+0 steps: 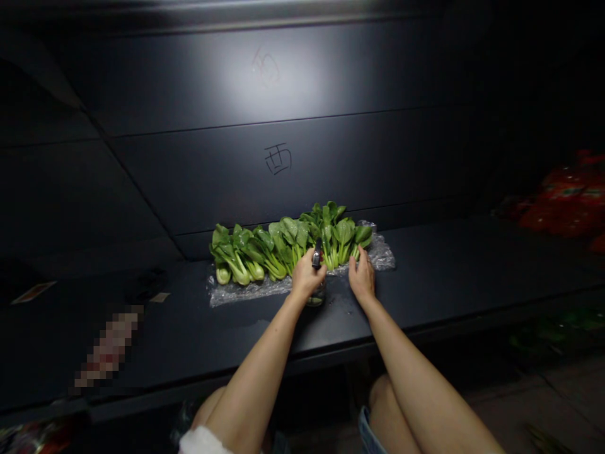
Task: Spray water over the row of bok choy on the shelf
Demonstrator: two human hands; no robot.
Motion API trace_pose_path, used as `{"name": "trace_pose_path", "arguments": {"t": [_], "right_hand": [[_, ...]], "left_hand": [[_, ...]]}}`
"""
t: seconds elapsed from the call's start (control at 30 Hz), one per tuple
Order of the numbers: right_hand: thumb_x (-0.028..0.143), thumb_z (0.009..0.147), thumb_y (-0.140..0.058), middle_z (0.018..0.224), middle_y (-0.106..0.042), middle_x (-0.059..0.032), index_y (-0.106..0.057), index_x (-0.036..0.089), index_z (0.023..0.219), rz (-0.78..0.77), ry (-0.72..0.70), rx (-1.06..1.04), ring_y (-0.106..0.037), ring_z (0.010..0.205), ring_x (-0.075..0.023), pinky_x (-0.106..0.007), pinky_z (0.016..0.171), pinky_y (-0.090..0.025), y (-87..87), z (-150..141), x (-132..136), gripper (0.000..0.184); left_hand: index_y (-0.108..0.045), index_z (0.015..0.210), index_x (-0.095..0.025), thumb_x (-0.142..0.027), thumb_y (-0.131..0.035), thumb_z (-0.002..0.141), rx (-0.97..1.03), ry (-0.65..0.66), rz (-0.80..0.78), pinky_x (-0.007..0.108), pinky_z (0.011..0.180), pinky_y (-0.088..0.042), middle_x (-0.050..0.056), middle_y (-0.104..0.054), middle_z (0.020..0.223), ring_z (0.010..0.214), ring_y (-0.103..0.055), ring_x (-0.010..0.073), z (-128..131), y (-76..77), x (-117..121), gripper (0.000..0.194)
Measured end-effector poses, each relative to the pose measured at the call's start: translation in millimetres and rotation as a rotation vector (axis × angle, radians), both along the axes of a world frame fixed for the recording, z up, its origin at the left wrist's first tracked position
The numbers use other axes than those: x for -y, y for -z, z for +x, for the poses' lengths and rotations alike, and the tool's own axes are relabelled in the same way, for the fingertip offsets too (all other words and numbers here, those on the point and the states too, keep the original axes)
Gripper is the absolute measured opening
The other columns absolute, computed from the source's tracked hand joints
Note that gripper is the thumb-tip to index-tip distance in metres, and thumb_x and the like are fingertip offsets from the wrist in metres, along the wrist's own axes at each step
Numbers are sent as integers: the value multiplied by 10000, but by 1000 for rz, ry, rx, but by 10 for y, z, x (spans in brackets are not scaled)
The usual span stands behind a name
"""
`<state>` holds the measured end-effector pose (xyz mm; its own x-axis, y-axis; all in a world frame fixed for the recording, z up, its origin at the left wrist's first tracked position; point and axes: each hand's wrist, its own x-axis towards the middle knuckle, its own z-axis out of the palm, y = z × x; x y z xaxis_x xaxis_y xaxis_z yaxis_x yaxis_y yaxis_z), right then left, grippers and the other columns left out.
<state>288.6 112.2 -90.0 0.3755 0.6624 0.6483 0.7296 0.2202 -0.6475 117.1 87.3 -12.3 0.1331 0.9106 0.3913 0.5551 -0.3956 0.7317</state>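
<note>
A row of green bok choy point(283, 249) lies on a sheet of clear plastic wrap point(246, 291) on a dark shelf point(425, 284). My left hand point(307, 277) is closed round a small bottle-like object with a dark top point(317, 253), held upright just in front of the greens. My right hand point(362, 277) rests with fingers spread on the base of the rightmost bok choy point(352, 243), touching the stems.
Dark panels with chalk marks point(278, 157) rise behind the shelf. Red packages point(567, 198) sit at the far right. A small card point(32, 292) lies at the left. My knees show below the shelf's front edge.
</note>
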Motion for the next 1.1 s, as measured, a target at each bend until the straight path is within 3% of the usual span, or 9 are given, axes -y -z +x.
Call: {"name": "trace_pose_path", "arguments": {"t": [0.2,0.47,0.63,1.1], "right_hand": [[327,936,-339,1342,-589,-226,-495,87,1354,-7,13,-16,-546,1262,-285,-471,1049,-440,-6,-8,-7,507],[314,931,-359,1350,-585,-221,-486,98,1370,-3,4,-33,-540,1267,-285,-478,1051,-438,-1,-14,-17,505],[318,932,-356,1346,-588,-217,-485,103,1371,-6,4,-24,-544,1260,-284,-479,1041,-445,7,0,-26,506],[350,936,-337,1356,-572,-245,-398,69,1436,-37,52,-28,-596,1190,-308,-467,994,-470,-49,-31,25,576]], "left_hand": [[-611,952,-210,-219,-601,745,-33,18,-44,250,674,-489,16,-695,874,698,-653,151,-68,-27,47,208],[-606,865,-211,-200,-596,742,-104,32,-84,243,659,-487,-1,-664,768,670,-645,151,-84,-125,141,124],[-621,922,-209,-193,-599,736,-107,35,-114,244,644,-489,3,-666,777,671,-642,158,-97,-151,144,188],[-648,878,-206,-209,-624,723,-244,34,-98,270,726,-490,29,-698,830,786,-655,192,-79,-188,174,157]]}}
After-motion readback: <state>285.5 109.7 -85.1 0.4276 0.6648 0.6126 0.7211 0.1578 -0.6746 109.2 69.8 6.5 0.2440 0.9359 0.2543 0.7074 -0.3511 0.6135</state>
